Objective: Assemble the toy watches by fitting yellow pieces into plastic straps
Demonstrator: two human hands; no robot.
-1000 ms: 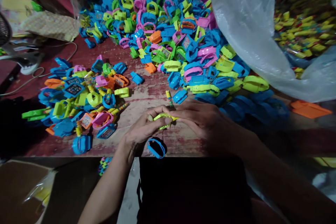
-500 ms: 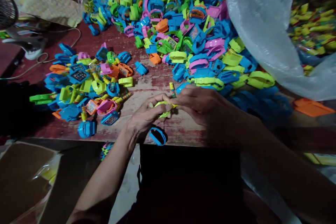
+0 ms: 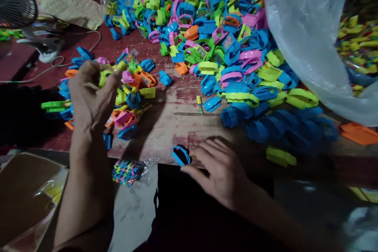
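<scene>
My left hand [image 3: 93,90] is closed round a yellow-green toy watch [image 3: 105,76], raised over the left pile of toy watches [image 3: 125,119]. A small yellow tube [image 3: 120,65] with a clear end sticks out at its fingertips. Low at the table's front edge, my right hand [image 3: 221,167] has thumb and fingers apart, with a blue toy watch [image 3: 181,155] just beyond the fingertips. Whether they touch it I cannot tell. A small tube with a yellow cap [image 3: 200,104] lies further back, beside a blue watch piece [image 3: 212,104].
A large heap of coloured toy watches [image 3: 206,27] covers the back of the red table [image 3: 165,126]. At right, a plastic bag [image 3: 298,35] holds many yellow tubes. A fan [image 3: 17,4] with a cable stands at left. Below is an open cardboard box [image 3: 26,193].
My hands have parted. The left has carried the yellow-green watch over to the left pile, while the right has come down and back to the blue watch. The view has shifted slightly.
</scene>
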